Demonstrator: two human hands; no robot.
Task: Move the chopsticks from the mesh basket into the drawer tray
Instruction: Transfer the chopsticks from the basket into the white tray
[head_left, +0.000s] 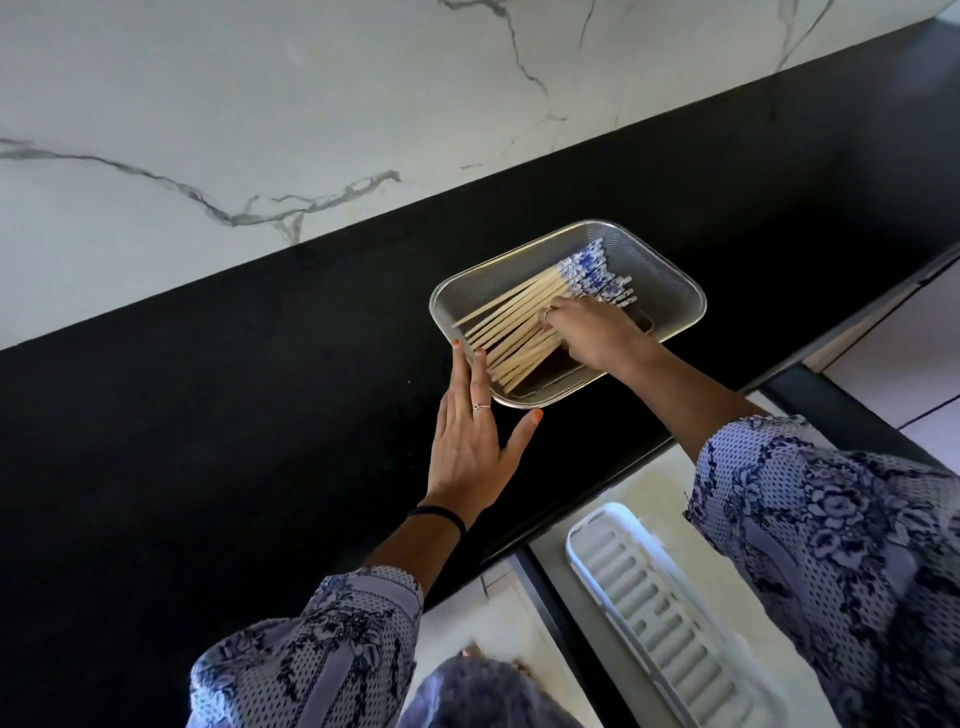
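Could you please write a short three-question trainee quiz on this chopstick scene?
1. True or false: the tray already holds chopsticks.
2. Which hand reaches into the basket: A left, B right?
3. Fill in: the left hand rests flat against the basket's ____.

Key: 1 false; 2 B, the right hand lies on the chopsticks; 3 rim.

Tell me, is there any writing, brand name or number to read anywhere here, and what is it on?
None: no words, brands or numbers show.
The chopsticks carry only a blue floral pattern on their ends.
The mesh basket, white drawer tray and black counter are unmarked.
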